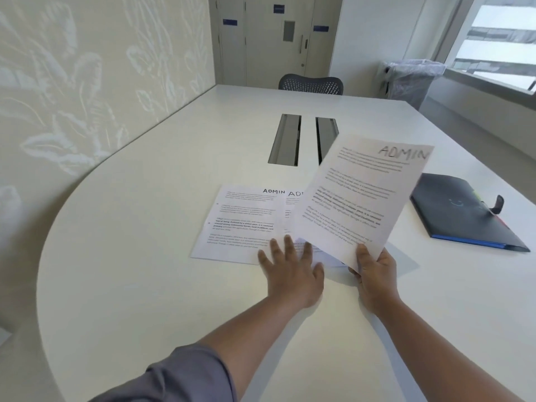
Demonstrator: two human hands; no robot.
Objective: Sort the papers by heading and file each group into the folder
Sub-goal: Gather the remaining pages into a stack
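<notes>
- Your right hand [374, 274] pinches the lower edge of a white printed sheet headed ADMIN [359, 195], thumb on top, lifted and tilted above the table; its long axis runs from you toward 1 o'clock
- Your left hand [290, 274] lies spread, fingers straight, fingertips touching the near edge of the white ADMIN sheets lying flat [240, 221] on the white rounded table [130, 256]
- The dark closed folder with a blue edge [464, 213] lies at 2 o'clock, apart from the papers; your right hand is nearer to it; so that hand would likely file
</notes>
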